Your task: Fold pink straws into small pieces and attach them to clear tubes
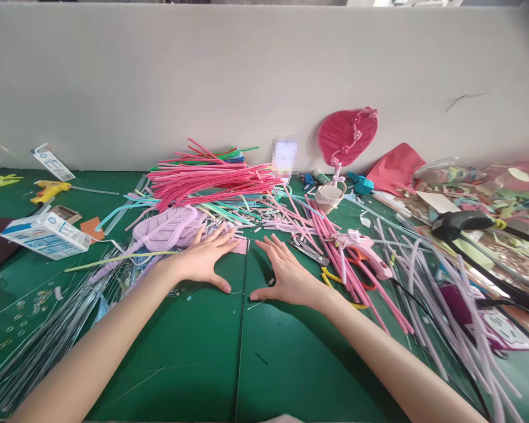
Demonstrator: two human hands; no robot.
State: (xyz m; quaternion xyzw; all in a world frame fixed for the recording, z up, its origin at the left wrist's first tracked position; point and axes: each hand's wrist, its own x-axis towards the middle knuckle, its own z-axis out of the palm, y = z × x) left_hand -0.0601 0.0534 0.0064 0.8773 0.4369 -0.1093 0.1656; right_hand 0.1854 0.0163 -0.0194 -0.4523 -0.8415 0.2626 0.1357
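Both of my hands rest palm down at the middle of the green tabletop, fingers spread, holding nothing. My left hand lies left of the table seam, beside a lilac leaf-like shape made of pipe cleaners. A small pink square shows by its fingertips. Right of the seam, my right hand is close to metal scissors or snips and a bundle of pink pipe cleaners. Farther right lies a pink glue gun, near yellow and orange tool handles.
A tall pile of pink pipe cleaners lies at the back. Thin wires and a milk carton are left; a yellow glue gun is behind. A small pot bears a red fan-like piece. Lilac pipe cleaners and cables clutter the right.
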